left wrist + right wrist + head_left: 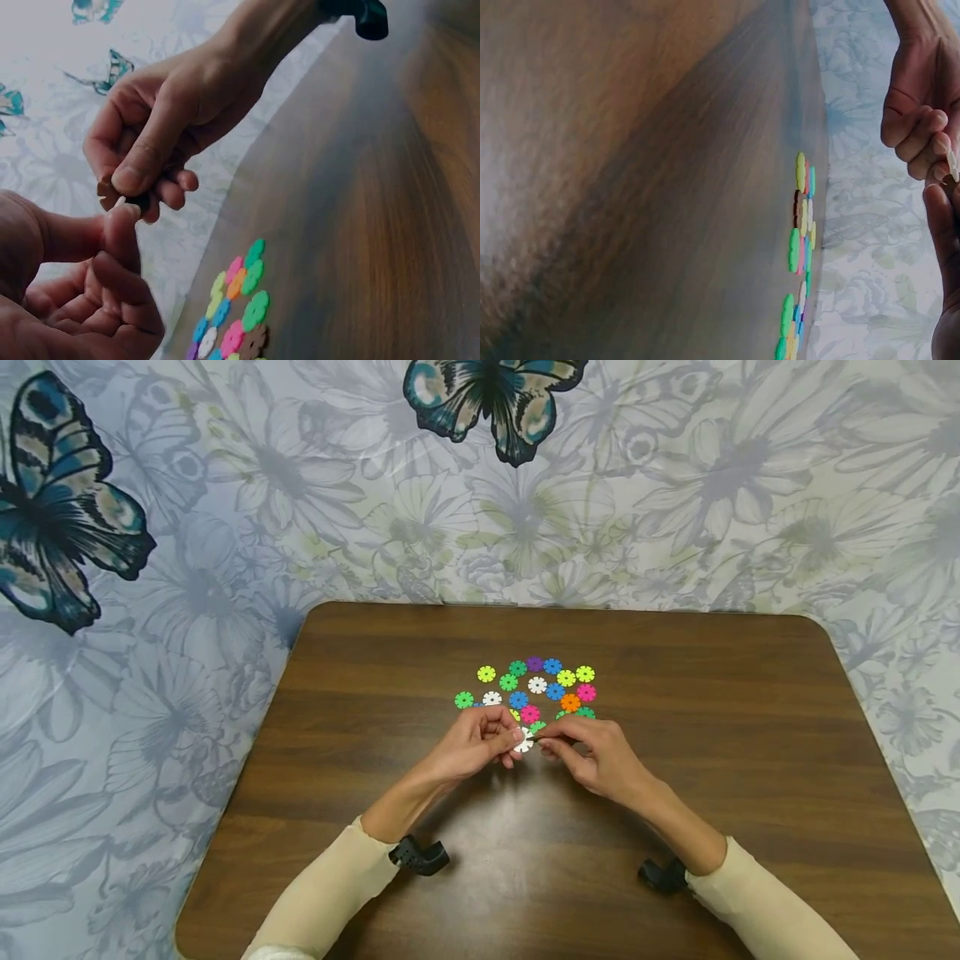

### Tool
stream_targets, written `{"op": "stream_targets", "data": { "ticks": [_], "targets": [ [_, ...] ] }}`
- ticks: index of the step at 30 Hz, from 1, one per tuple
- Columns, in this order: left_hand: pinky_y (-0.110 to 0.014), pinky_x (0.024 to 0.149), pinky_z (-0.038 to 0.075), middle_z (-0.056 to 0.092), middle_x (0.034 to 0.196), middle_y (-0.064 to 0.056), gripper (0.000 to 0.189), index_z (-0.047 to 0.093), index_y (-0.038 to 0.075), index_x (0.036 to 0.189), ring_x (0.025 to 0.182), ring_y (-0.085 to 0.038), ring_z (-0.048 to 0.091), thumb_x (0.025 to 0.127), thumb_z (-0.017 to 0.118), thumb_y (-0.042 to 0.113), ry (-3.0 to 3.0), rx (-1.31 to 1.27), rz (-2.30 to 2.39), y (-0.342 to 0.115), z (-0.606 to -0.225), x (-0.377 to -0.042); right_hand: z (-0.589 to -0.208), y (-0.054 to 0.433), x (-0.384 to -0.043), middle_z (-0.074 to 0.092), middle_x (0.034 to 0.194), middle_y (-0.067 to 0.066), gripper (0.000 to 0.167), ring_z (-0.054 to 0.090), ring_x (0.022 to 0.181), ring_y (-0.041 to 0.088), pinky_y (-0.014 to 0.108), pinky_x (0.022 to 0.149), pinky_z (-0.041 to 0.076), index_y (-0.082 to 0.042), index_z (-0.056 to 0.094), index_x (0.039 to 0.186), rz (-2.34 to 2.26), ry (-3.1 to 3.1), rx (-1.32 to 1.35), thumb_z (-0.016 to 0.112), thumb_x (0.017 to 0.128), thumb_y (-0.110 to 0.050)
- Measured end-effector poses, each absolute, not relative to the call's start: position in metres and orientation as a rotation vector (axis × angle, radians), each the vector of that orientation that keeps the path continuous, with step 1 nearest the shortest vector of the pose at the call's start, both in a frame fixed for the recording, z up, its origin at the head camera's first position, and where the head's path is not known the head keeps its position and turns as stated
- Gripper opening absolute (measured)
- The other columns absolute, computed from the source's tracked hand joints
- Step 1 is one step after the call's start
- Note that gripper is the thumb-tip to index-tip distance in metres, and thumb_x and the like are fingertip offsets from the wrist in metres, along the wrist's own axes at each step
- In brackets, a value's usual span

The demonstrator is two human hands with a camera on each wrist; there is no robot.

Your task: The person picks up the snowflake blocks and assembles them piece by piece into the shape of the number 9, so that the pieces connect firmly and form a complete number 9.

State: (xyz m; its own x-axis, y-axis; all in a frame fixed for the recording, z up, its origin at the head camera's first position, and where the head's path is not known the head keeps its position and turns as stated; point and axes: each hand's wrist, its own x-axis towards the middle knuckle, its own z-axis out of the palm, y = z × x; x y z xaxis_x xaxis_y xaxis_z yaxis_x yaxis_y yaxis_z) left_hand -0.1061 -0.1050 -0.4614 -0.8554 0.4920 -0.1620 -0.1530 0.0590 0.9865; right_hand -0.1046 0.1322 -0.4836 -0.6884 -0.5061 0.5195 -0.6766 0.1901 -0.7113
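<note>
In the head view my left hand [467, 745] pinches a white notched flower disc [524, 744] between thumb and fingers. Facing it from the right, my right hand [602, 758] pinches a brown notched disc [106, 192], which shows beside its thumb in the left wrist view. The two discs meet edge to edge, at an angle, above the table. Fingers hide much of both, so whether their notches are joined I cannot tell. At the edge of the right wrist view, the white disc shows edge-on between the fingertips.
Several loose flower discs lie on the brown table [360, 693] just beyond the hands, among them a purple disc [534, 664], an orange disc [571, 702] and a pink disc [587, 692]. A patterned wall [675, 527] stands behind the table's far edge.
</note>
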Motion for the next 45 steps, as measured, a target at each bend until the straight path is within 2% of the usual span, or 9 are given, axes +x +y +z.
{"op": "stream_targets", "data": {
  "ticks": [6,11,14,18,21,23,31,38,45],
  "targets": [
    [-0.045,0.067,0.061,0.068,0.078,-0.013,0.014,0.061,-0.004,0.095,0.064,-0.02,0.067,0.099,0.064,0.009,1.899,0.312,1.86,-0.101,-0.457,-0.106,-0.481,0.134,-0.106,0.074,0.086,-0.001,0.026,0.069,0.071,0.01,0.023,0.069,0.06,-0.013,0.074,0.105,1.559,-2.246,1.176,0.077,0.085,0.003],
    [-0.036,0.064,0.06,0.07,0.082,-0.021,0.015,0.062,-0.001,0.095,0.07,-0.041,0.067,0.1,0.064,0.013,1.975,0.421,1.739,-0.099,-0.454,-0.108,-0.478,0.143,-0.109,0.073,0.092,-0.007,0.03,0.067,0.076,0.006,0.014,0.072,0.055,-0.012,0.075,0.105,1.419,-2.26,1.273,0.079,0.082,0.006],
    [-0.043,0.067,0.061,0.07,0.084,-0.025,0.015,0.062,0.0,0.094,0.074,-0.05,0.064,0.1,0.064,0.014,1.986,0.438,1.714,-0.101,-0.452,-0.108,-0.478,0.147,-0.111,0.075,0.098,-0.006,0.028,0.067,0.082,0.003,0.013,0.073,0.053,-0.012,0.075,0.107,1.368,-2.28,1.295,0.078,0.083,0.003],
    [-0.058,0.075,0.059,0.07,0.084,-0.021,0.015,0.061,0.0,0.097,0.071,-0.037,0.068,0.1,0.063,0.015,1.96,0.422,1.741,-0.103,-0.452,-0.109,-0.479,0.148,-0.114,0.076,0.103,-0.005,0.029,0.07,0.087,0.005,0.014,0.078,0.054,-0.012,0.075,0.11,1.375,-2.282,1.271,0.079,0.085,-0.001],
    [-0.06,0.076,0.058,0.07,0.082,-0.015,0.014,0.061,-0.001,0.098,0.069,-0.023,0.068,0.1,0.063,0.013,1.964,0.406,1.767,-0.106,-0.455,-0.109,-0.481,0.147,-0.116,0.076,0.103,-0.003,0.03,0.07,0.089,0.007,0.017,0.081,0.057,-0.01,0.074,0.112,1.39,-2.283,1.258,0.08,0.084,-0.002],
    [-0.061,0.077,0.057,0.07,0.082,-0.015,0.014,0.061,-0.001,0.099,0.069,-0.022,0.068,0.1,0.063,0.012,1.967,0.388,1.786,-0.109,-0.458,-0.108,-0.482,0.147,-0.119,0.076,0.103,-0.003,0.029,0.07,0.09,0.006,0.022,0.081,0.058,-0.01,0.074,0.111,1.369,-2.302,1.247,0.081,0.084,-0.003],
    [-0.055,0.078,0.059,0.071,0.088,-0.024,0.015,0.062,0.0,0.099,0.078,-0.034,0.071,0.097,0.069,0.013,2.004,0.486,1.701,-0.12,-0.467,-0.109,-0.487,0.144,-0.126,0.072,0.1,-0.01,0.02,0.065,0.086,0.007,0.03,0.076,0.057,-0.015,0.075,0.108,1.063,-2.511,1.199,0.078,0.089,-0.018],
    [-0.06,0.081,0.057,0.073,0.086,-0.016,0.013,0.062,0.0,0.098,0.085,-0.051,0.068,0.096,0.069,0.011,1.976,0.486,1.698,-0.12,-0.471,-0.104,-0.497,0.139,-0.134,0.074,0.108,-0.008,0.034,0.057,0.099,0.013,0.035,0.082,0.054,-0.018,0.072,0.116,0.842,-2.854,1.013,0.074,0.092,-0.043],
    [-0.059,0.081,0.057,0.072,0.082,-0.011,0.012,0.061,-0.001,0.099,0.085,-0.053,0.067,0.096,0.068,0.009,2.006,0.407,1.759,-0.122,-0.475,-0.104,-0.506,0.13,-0.144,0.066,0.099,0.0,0.036,0.05,0.1,0.022,0.038,0.09,0.045,-0.015,0.073,0.11,0.747,-2.976,0.868,0.078,0.087,-0.043]
  ]
}}
